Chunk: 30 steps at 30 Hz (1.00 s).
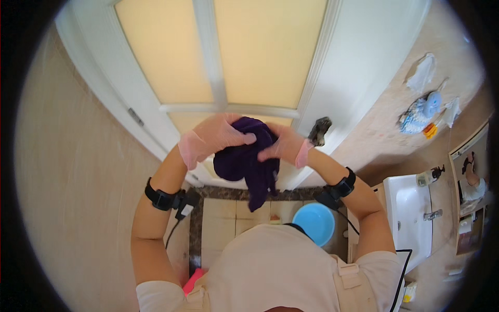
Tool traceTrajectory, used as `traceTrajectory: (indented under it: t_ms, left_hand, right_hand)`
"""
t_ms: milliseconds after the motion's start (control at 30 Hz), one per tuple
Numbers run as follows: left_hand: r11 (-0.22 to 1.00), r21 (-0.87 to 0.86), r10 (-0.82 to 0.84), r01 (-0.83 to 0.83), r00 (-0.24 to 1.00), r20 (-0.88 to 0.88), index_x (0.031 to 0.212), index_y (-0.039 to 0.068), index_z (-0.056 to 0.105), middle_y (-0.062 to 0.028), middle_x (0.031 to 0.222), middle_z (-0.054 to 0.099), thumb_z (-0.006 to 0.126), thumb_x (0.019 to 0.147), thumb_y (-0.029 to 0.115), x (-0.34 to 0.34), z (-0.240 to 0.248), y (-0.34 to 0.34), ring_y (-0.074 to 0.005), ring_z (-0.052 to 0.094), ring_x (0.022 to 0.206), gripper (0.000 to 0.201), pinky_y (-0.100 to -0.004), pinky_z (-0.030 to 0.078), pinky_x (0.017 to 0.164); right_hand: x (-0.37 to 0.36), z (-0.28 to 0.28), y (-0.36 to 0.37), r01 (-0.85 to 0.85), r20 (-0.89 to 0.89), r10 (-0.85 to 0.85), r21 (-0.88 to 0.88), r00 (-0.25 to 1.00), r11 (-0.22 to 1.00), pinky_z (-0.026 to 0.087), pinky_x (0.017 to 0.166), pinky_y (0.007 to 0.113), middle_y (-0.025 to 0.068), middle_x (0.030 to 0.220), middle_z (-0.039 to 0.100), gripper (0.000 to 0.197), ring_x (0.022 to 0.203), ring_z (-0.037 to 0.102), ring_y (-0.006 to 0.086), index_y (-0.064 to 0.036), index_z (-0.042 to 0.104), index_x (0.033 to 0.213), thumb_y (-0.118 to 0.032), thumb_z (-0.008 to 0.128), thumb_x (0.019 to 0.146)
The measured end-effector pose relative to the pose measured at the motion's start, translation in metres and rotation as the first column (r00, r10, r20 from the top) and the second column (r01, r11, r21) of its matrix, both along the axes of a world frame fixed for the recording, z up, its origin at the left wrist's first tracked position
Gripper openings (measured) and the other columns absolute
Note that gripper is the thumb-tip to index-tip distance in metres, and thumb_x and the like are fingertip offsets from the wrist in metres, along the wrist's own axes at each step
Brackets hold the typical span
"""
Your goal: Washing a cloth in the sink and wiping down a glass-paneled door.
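A dark purple cloth (249, 156) is bunched up in front of me, its loose end hanging down. My left hand (221, 136), in a thin pink glove, is closed on the cloth's left side with the thumb on top. On the other side, my right hand (285, 144), gloved the same way, grips it between thumb and fingers. Behind the cloth stands a white door (208, 57) with pale yellow panels. The fingers behind the cloth are hidden.
A dark door handle (319, 131) sticks out just right of my right hand. On the tiled floor stands a light blue basin (314, 223). At the right is a white sink (410, 213) with a tap (432, 215). A blue knitted ornament (422, 112) hangs on the wall.
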<state>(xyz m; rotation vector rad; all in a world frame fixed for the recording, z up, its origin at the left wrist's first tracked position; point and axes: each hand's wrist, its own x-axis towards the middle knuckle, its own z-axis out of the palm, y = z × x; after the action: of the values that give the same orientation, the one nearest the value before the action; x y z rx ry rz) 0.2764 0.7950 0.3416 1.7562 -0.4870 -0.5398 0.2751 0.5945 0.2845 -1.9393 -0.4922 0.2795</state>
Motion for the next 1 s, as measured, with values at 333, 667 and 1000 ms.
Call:
traceTrajectory:
  t_ms: [333, 667, 1000]
  left_hand:
    - [0.859, 0.383, 0.129, -0.340, 0.867, 0.481, 0.099, 0.006, 0.061, -0.0094, 0.080, 0.064, 0.066, 0.070, 0.012, -0.020, -0.004, 0.005, -0.0169, 0.060, 0.069, 0.030, -0.0260, 0.047, 0.066]
    - [0.949, -0.082, 0.312, -0.304, 0.944, 0.104, 0.112, -0.001, 0.051, -0.0078, 0.096, 0.060, 0.072, 0.073, 0.022, -0.021, -0.048, 0.033, -0.0145, 0.058, 0.082, 0.050, -0.0268, 0.048, 0.071]
    - [0.927, -0.095, 0.365, -0.364, 0.931, 0.003, 0.112, 0.004, 0.055, -0.0008, 0.096, 0.060, 0.070, 0.075, 0.012, -0.056, -0.103, -0.004, -0.0075, 0.053, 0.087, 0.041, -0.0241, 0.044, 0.076]
  right_hand:
    - [-0.002, 0.009, 0.024, -0.140, 0.243, 0.118, 0.075, 0.963, 0.987, 0.045, 0.083, 0.033, 0.0124, 0.099, 0.062, 0.071, 0.093, 0.059, 0.0249, -0.0089, 0.045, 0.121, -0.016, 0.079, 0.059]
    - [0.012, 0.007, 0.047, -0.006, 0.029, -0.002, 0.290, 1.000, 0.957, 0.046, 0.078, 0.028, 0.0104, 0.092, 0.064, 0.035, 0.085, 0.060, 0.0184, -0.0038, 0.057, 0.108, -0.007, 0.066, 0.074]
    - [0.011, -0.002, 0.044, 0.124, 0.079, -0.142, 0.202, 0.987, 0.972, 0.046, 0.075, 0.027, 0.0087, 0.087, 0.065, 0.024, 0.080, 0.059, 0.0154, 0.0001, 0.059, 0.097, -0.010, 0.064, 0.075]
